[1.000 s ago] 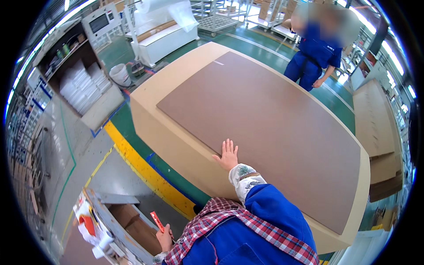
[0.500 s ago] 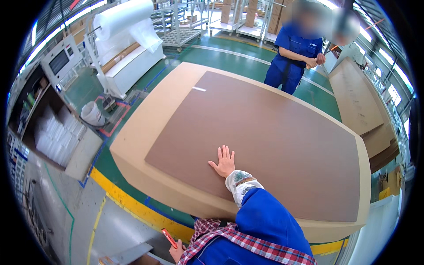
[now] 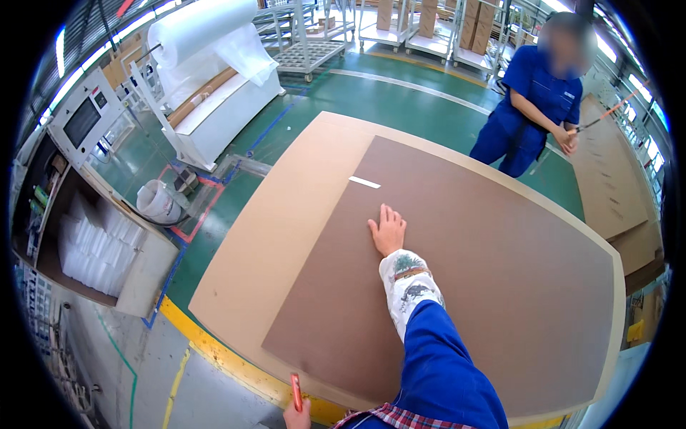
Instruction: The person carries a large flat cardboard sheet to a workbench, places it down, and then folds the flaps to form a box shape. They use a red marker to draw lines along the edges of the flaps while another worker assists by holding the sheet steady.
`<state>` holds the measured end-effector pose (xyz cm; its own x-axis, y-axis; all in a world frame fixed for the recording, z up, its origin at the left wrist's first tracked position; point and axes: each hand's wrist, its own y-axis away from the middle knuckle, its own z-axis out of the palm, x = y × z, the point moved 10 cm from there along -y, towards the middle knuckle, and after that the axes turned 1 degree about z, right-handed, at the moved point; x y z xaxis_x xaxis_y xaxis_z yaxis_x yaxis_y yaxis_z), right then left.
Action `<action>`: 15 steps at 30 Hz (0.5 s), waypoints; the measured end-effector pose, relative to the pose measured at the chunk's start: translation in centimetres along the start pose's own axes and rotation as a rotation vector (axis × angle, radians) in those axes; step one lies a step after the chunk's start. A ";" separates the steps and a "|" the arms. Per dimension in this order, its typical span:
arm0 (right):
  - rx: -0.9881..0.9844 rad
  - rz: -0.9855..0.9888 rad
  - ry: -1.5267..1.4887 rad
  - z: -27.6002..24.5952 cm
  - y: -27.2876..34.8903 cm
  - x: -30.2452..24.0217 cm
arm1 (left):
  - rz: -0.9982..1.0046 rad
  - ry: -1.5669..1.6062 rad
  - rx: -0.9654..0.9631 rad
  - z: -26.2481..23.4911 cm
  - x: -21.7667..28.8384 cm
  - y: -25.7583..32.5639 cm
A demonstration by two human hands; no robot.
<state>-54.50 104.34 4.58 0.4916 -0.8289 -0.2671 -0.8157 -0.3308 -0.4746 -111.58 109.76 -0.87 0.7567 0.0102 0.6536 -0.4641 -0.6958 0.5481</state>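
My right hand (image 3: 389,232) rests palm down on a large brown panel (image 3: 486,272), its fingers stretched forward with nothing in them. Just beyond the fingertips, a short white strip (image 3: 364,182) lies near the panel's far left edge. Under the panel is a larger tan board (image 3: 279,207), which sticks out on the left and along the far side. At the lower edge of the view, my left hand (image 3: 297,416) grips a slim orange-red tool (image 3: 296,392) pointing up beside the board's near edge. Whether it is a knife or a marker I cannot make out.
Across the board stands a co-worker (image 3: 532,107) in blue, holding a thin rod. A roll of clear wrap (image 3: 204,32) hangs on a white stand at far left. A bucket (image 3: 158,202) and a cabinet of white foam pieces (image 3: 100,247) are on the left. Tan sheets (image 3: 607,186) lean at right.
My right hand has slid farther across the panel toward the white strip. My left hand has come up with the orange-red tool toward the board's near edge. The co-worker now shows a thin rod.
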 end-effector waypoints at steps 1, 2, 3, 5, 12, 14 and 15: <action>-0.016 0.044 -0.001 0.9 -1.7 0.2 | -0.010 -0.011 -0.001 0.0 -1.1 0.1; -0.028 0.085 -0.003 1.7 -3.1 0.5 | -0.106 -0.010 0.040 -0.4 -3.3 1.6; -0.041 0.124 -0.005 2.4 -4.3 0.6 | -0.414 0.169 -0.089 0.8 -7.3 2.8; -0.024 0.183 0.031 3.4 -6.6 1.1 | -0.390 0.607 -0.173 1.9 -8.3 3.9; -0.025 0.232 -0.094 5.2 -9.3 2.9 | -0.221 -0.040 0.264 -4.3 -9.7 7.6; -0.019 0.227 -0.106 5.3 -9.2 3.5 | -0.302 0.054 0.242 -3.8 -10.7 7.8; -0.001 0.185 -0.146 5.2 -9.1 3.4 | -0.388 0.158 0.211 -3.1 -11.8 8.0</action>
<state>-43.86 106.87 3.63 0.3727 -0.8014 -0.4678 -0.8962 -0.1800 -0.4055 -125.65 106.33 -2.54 0.7689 0.3963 0.5018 -0.0449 -0.7494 0.6606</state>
